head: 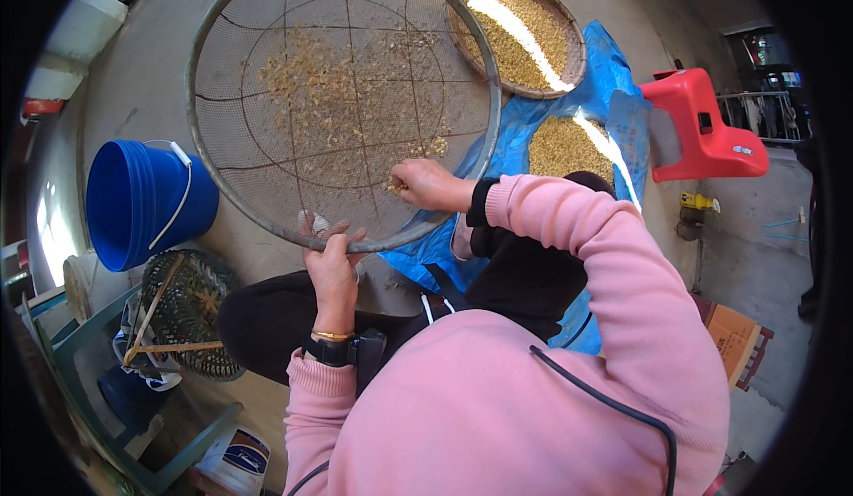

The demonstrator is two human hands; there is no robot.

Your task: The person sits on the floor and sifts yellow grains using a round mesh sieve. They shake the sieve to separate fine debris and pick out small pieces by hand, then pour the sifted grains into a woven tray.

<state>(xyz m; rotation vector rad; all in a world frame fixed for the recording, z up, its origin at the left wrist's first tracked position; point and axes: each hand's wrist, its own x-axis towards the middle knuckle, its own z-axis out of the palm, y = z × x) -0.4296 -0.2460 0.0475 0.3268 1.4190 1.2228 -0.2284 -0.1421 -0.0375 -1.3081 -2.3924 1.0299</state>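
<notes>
A large round wire-mesh sieve (pixel 220 109) with a metal rim fills the upper middle of my view. My left hand (pixel 335 263) grips its near rim, thumb on top and fingers showing through the mesh below. Over the near right part of the mesh, my right hand (pixel 430 185) is closed around a few yellow beans (pixel 393 188), probably soybeans. A small cluster of beans (pixel 436 147) lies just beyond that hand. Dry chaff and broken husks (pixel 313 83) are spread across the middle of the mesh.
A woven basket (pixel 578 63) and a pile of beans (pixel 566 146) sit on blue plastic sheeting (pixel 516 123). The red plastic stool (pixel 693 116) stands right. To the left are a blue bucket (pixel 200 196), a dark woven basket (pixel 160 296) and a white tub (pixel 230 459).
</notes>
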